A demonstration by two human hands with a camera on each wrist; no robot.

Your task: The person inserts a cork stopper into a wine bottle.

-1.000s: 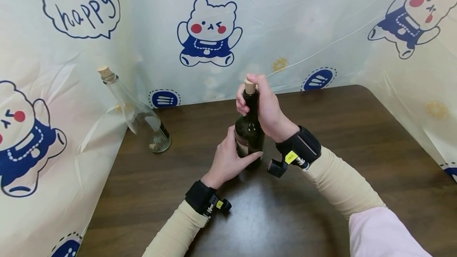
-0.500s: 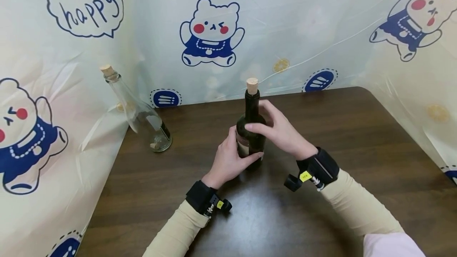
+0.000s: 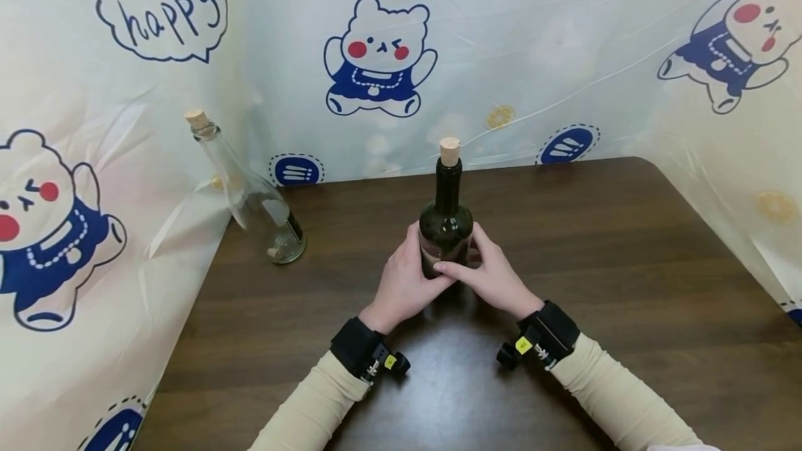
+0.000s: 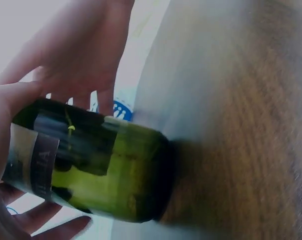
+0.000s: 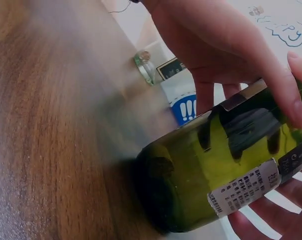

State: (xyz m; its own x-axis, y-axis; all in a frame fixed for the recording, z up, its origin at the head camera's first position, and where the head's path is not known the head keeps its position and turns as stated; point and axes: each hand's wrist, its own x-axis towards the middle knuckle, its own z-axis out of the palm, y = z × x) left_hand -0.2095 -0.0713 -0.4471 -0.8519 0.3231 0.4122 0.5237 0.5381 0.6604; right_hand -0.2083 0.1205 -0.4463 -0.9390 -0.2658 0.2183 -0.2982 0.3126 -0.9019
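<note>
A dark green wine bottle (image 3: 446,225) stands upright at mid-table, with a pale cork (image 3: 450,150) in its mouth. My left hand (image 3: 403,285) grips its lower body from the left, the thumb across the front. From the right, my right hand (image 3: 498,277) grips the same part, its thumb also lying across the front. In the right wrist view a white printed label (image 5: 246,187) shows on the green glass, and the base is right at the tabletop. The hands partly cover the bottle's lower part.
A clear glass bottle (image 3: 257,207) with a cork (image 3: 197,119) stands at the left edge of the brown wooden table (image 3: 595,242). Behind and beside the table hangs a pale sheet (image 3: 276,33) printed with bears.
My right hand has come down from the cork and neck to the bottle's lower body. My left hand has kept its hold there. The cork is now uncovered.
</note>
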